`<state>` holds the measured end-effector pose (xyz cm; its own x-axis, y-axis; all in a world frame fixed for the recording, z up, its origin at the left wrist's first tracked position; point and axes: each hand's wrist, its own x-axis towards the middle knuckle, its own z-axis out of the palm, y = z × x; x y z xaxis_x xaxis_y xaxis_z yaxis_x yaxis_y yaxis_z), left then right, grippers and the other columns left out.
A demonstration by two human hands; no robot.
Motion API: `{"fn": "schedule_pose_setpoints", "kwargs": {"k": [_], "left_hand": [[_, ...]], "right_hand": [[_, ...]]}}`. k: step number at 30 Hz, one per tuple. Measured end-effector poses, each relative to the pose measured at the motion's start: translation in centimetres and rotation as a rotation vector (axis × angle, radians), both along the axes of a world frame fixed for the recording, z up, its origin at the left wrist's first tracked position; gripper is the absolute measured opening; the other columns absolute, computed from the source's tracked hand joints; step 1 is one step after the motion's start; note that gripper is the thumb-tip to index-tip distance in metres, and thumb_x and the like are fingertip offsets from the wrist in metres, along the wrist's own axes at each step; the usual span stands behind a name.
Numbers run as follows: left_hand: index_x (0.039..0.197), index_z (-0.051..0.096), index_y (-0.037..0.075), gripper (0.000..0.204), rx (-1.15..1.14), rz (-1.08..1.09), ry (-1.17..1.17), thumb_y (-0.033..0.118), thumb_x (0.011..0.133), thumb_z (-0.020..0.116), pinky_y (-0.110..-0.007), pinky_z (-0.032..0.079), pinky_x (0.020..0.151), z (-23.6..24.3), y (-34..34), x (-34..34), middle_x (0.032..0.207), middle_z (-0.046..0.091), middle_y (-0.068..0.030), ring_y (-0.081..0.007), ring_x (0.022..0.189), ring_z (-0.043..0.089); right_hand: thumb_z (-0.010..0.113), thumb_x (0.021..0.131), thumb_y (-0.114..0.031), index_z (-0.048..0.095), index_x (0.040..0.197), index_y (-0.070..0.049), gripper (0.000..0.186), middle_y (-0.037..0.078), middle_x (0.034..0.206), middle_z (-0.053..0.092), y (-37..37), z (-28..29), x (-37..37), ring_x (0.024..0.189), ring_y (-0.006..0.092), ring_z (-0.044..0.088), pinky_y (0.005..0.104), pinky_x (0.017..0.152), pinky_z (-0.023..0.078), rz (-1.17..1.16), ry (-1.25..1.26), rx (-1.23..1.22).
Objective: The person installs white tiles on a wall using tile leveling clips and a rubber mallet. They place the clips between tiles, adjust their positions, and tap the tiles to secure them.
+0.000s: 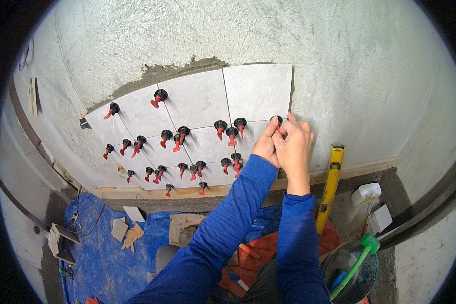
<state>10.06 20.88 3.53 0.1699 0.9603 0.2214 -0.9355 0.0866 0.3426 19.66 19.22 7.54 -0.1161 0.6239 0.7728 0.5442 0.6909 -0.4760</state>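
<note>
Pale grey tiles (197, 101) cover part of a rough wall, with several black-capped, red-handled tile levelers (240, 124) along their joints. Below the upper right tile (258, 91), both hands meet at one tile leveler (275, 119) near the tiling's right end. My left hand (267, 148) pinches it from the left, with fingertips against its black cap. My right hand (296, 147) is closed over its red handle, most of which the fingers hide. Grey mortar (162, 73) shows along the tiles' top edge.
A yellow spirit level (330, 190) leans upright against the wall at right. Beyond it are a white jug (366, 192) and a dark bucket (375, 273) holding a green-handled brush (357, 268). Tile offcuts (119, 229) lie on a blue tarp (96, 263) at left.
</note>
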Motion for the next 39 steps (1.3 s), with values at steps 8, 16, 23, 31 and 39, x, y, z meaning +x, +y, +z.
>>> {"fn": "schedule_pose_setpoints", "kwargs": {"k": [8,16,23,31,39], "left_hand": [[0.125,0.064,0.006,0.046,-0.161,0.262,0.128,0.044,0.112,0.041,-0.048,0.052,0.102,-1.6,0.6,-0.5,0.122,0.070,-0.0133,-0.0284,0.113,0.067],[0.131,0.065,0.009,0.046,0.179,-0.082,-0.317,0.044,0.111,0.044,-0.045,0.044,0.112,-1.5,-1.3,1.1,0.131,0.069,-0.0082,-0.0278,0.123,0.062],[0.120,0.069,0.009,0.038,0.072,0.209,-0.290,0.041,0.109,0.051,-0.044,0.050,0.104,-0.5,-1.0,4.2,0.119,0.073,-0.0080,-0.0270,0.113,0.066],[0.117,0.069,0.009,0.038,0.184,0.146,-0.342,0.041,0.109,0.051,-0.044,0.051,0.102,-3.3,2.6,3.9,0.117,0.073,-0.0091,-0.0272,0.111,0.067],[0.115,0.069,0.009,0.038,0.225,0.127,-0.338,0.041,0.109,0.050,-0.044,0.053,0.100,-4.8,4.3,3.1,0.114,0.073,-0.0102,-0.0275,0.108,0.067]], "right_hand": [[0.074,0.080,-0.013,0.067,0.080,-0.003,0.012,0.020,0.132,0.069,-0.2,0.3,0.3,0.113,0.0354,0.060,0.0478,0.099,0.043,0.009,-0.029,-0.008],[0.075,0.081,-0.016,0.072,0.084,-0.003,0.014,0.017,0.123,0.072,-0.3,0.4,0.0,0.109,0.0342,0.061,0.0489,0.094,0.042,-0.013,-0.025,0.027],[0.078,0.083,-0.023,0.073,0.082,-0.007,0.017,0.011,0.124,0.073,-0.1,0.2,0.0,0.122,0.0353,0.057,0.0549,0.101,0.039,-0.036,-0.057,-0.027],[0.080,0.083,-0.026,0.077,0.086,-0.010,0.016,0.009,0.129,0.073,-0.4,0.1,-0.4,0.131,0.0307,0.054,0.0657,0.121,0.019,-0.110,-0.068,-0.021],[0.078,0.085,-0.028,0.078,0.089,-0.009,0.019,0.010,0.126,0.073,-0.7,0.5,-0.6,0.127,0.0299,0.057,0.0654,0.120,0.022,-0.124,-0.047,0.049]]}}
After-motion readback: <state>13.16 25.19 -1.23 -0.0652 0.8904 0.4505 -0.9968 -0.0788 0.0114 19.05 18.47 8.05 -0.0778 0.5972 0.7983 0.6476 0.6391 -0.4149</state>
